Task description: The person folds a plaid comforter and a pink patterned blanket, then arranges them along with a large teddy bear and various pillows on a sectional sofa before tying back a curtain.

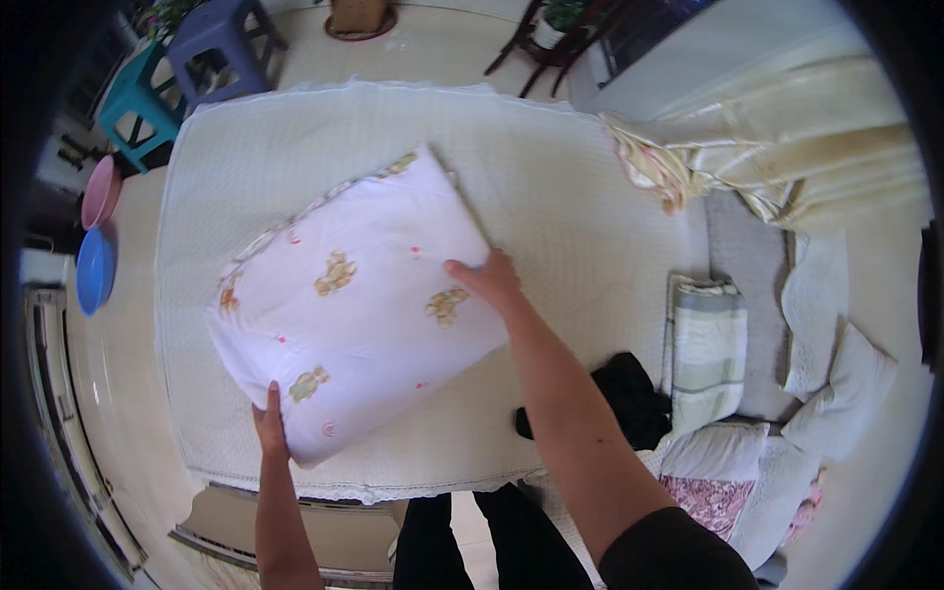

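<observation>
A folded white quilt printed with teddy bears (369,302) lies at a slant over a table covered with a cream quilted cloth (560,192). My left hand (271,428) grips its near left edge, the thumb on top and the fingers hidden beneath. At the quilt's right edge, my right hand (490,280) holds on in the same way, thumb over the top face and fingers mostly out of sight.
Black cloth (630,398) lies at the table's right, beside a folded checked blanket (708,346) on a grey sofa (752,295). Cushions (841,391) lie farther right. Plastic stools (221,51) and basins (96,271) stand left. A cream curtain (811,147) hangs at upper right.
</observation>
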A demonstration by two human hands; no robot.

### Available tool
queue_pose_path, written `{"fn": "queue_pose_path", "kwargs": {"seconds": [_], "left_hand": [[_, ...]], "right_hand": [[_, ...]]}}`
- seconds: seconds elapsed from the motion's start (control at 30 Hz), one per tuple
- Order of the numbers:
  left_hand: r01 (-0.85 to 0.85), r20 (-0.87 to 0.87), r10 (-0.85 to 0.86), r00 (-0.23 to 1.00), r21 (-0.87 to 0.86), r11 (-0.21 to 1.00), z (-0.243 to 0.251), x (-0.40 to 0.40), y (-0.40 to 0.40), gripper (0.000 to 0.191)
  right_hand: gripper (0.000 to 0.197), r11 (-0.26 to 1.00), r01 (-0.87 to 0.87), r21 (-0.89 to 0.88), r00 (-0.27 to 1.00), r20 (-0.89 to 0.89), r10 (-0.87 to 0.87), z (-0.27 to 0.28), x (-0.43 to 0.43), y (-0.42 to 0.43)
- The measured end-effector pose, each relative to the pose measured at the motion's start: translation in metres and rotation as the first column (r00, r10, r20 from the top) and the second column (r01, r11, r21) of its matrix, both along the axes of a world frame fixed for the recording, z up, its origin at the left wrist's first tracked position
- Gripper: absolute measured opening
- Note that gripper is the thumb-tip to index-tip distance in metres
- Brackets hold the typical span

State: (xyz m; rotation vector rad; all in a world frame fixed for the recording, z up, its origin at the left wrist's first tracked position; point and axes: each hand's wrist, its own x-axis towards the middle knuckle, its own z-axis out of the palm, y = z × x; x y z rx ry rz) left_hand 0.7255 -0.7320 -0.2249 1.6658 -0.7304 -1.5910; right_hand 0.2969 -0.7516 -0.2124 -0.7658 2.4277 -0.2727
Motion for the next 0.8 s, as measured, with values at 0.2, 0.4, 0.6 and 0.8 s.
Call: {"fn": "queue_pose_path", "kwargs": {"seconds": [0.2, 0.4, 0.6, 0.8], "left_hand": [[0.076, -0.097, -0.056, 0.994, 0.213, 0.974, 0.016, 0.008, -0.013, 0.050], [0.263, 0.240, -0.206, 0.949, -0.236, 0.936, 0.044, -0.014, 0.017, 0.034], [0.511, 0.386, -0.367, 0.846, -0.391, 0.766, 0.087, -0.059, 0.059, 0.024], [0.678, 0.485, -0.481, 0.730, -0.426, 0.599, 0.135, -0.169, 0.093, 0.013]], "right_hand": [[0.066, 0.978, 0.191, -0.087, 0.638, 0.768, -0.056, 0.035, -0.011, 0.040], [0.049, 0.853, 0.517, -0.067, 0.408, 0.896, -0.177, 0.025, 0.028, 0.165], [0.046, 0.769, 0.637, -0.046, 0.416, 0.861, -0.293, 0.058, 0.072, 0.274], [0.042, 0.745, 0.657, -0.111, 0.562, 0.731, -0.387, 0.141, 0.034, 0.342]]}}
